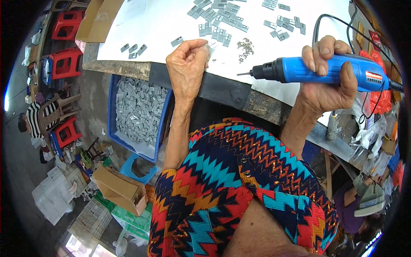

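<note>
In my right hand (329, 97) is a blue electric screwdriver (297, 70), with fingers and thumb wrapped round its body. Its thin bit points left over the white table surface, touching nothing. My left hand (187, 64) is closed in a pinch above the table's near edge. Something small and pale shows by its fingertips, too unclear to name. Just right of those fingers lies a loose pile of tiny dark screws (245, 48). Small grey rectangular plastic parts (221, 36) lie in groups farther back, and several more grey parts (133, 48) sit to the left.
Below the table edge at left stands a blue bin (112, 112) full of grey parts. A black cord (332, 16) runs from the tool over the right side. Red stools (65, 64), a cardboard box (120, 188) and a seated person (36, 118) are at left. Plastic bags (376, 109) crowd the right.
</note>
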`<action>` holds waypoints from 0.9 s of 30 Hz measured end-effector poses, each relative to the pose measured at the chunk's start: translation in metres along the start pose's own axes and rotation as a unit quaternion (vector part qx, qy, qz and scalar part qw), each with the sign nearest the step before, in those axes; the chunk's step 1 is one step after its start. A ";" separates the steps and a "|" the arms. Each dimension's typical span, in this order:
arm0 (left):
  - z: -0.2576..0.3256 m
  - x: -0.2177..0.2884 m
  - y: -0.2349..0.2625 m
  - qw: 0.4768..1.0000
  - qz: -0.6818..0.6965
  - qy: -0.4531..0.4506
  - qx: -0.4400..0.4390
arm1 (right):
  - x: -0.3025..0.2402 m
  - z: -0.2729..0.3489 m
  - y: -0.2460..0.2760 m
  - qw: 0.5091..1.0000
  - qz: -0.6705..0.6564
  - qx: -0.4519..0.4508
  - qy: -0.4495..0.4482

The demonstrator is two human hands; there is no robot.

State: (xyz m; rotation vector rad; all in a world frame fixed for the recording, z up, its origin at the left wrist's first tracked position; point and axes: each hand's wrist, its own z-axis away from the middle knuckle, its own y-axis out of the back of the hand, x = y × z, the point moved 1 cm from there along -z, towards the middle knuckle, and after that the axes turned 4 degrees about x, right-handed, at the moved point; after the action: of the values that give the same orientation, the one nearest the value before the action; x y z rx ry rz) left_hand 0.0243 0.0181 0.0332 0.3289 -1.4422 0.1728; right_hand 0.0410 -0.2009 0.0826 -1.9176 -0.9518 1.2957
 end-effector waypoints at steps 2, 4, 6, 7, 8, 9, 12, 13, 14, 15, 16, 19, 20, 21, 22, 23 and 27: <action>0.000 0.001 -0.001 1.000 0.001 0.001 0.001 | 0.000 0.000 -0.001 1.000 0.006 0.007 0.001; 0.000 0.001 0.000 1.000 0.006 0.007 0.000 | 0.001 0.000 -0.002 1.000 0.004 0.013 -0.002; -0.001 0.001 0.001 1.000 0.012 0.012 -0.001 | 0.001 0.000 -0.003 1.000 0.008 0.015 -0.003; -0.001 0.002 0.001 0.999 0.026 0.019 -0.004 | 0.002 0.000 -0.003 1.000 0.013 0.015 -0.002; -0.001 0.001 0.002 0.999 0.040 0.026 -0.007 | 0.002 0.000 -0.003 1.000 0.013 0.015 -0.003; -0.002 0.001 0.003 0.999 0.041 0.027 -0.008 | 0.002 0.001 -0.003 1.000 0.012 0.012 -0.002; -0.004 -0.003 0.006 0.998 0.051 0.030 -0.027 | 0.002 0.001 -0.003 1.000 0.007 0.006 -0.004; -0.004 -0.004 0.006 0.997 0.066 0.031 -0.031 | 0.002 0.001 -0.004 1.000 0.004 0.004 -0.006; -0.003 -0.004 0.007 0.996 0.080 0.031 -0.035 | 0.002 0.001 -0.004 1.000 0.003 0.004 -0.007; -0.004 -0.003 0.006 0.996 0.081 0.031 -0.035 | 0.002 0.001 -0.003 1.000 0.001 0.003 -0.009; -0.003 -0.001 0.005 0.995 0.083 0.037 -0.034 | 0.002 0.001 -0.002 1.000 -0.002 0.002 -0.011; -0.005 0.002 0.003 0.996 0.075 0.044 -0.034 | 0.003 0.000 -0.004 1.000 0.002 0.002 -0.012; -0.006 0.002 0.003 0.996 0.065 0.045 -0.036 | 0.003 0.000 -0.004 1.000 0.003 0.002 -0.013; -0.006 0.002 0.005 0.996 0.066 0.045 -0.035 | 0.004 0.000 -0.005 1.000 0.004 -0.001 -0.015; -0.005 0.001 0.006 0.997 0.054 0.040 -0.040 | 0.005 0.000 -0.005 1.000 0.004 -0.004 -0.018; -0.005 0.001 0.007 0.998 0.043 0.033 -0.044 | 0.005 0.000 -0.006 1.000 0.003 -0.006 -0.019; -0.003 0.001 0.009 0.997 0.037 0.031 -0.053 | 0.007 0.001 -0.006 1.000 0.004 -0.010 -0.025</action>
State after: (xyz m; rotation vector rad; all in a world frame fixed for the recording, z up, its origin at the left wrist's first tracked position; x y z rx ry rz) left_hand 0.0241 0.0275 0.0345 0.1831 -1.3968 0.1642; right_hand 0.0403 -0.1915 0.0840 -1.9126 -0.9864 1.3502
